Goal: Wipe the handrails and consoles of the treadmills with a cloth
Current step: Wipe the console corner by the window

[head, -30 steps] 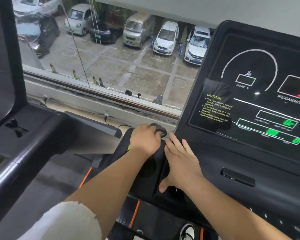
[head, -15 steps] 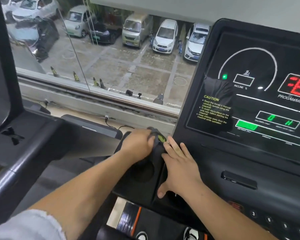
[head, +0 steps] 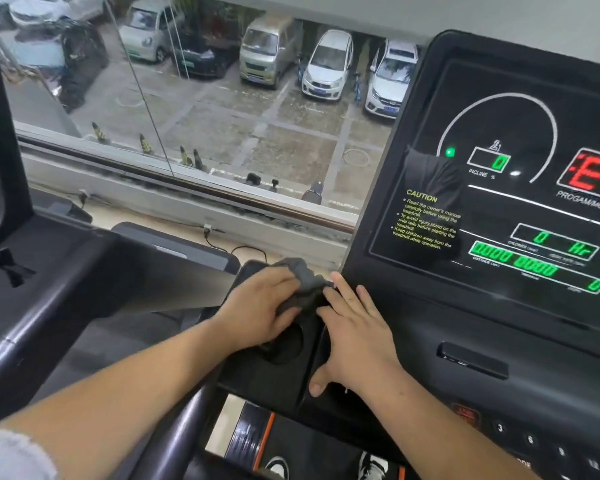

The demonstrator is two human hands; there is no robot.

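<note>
Left hand (head: 260,308) clutches bunched cloth (head: 303,277) lengthwise toward window (head: 257,133); right hand (head: 357,337) flat on console (head: 430,323).

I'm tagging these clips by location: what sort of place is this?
Most likely a gym on an upper floor: a treadmill console with lit readouts, a second treadmill on the left, and a window looking down on parked cars.
</note>
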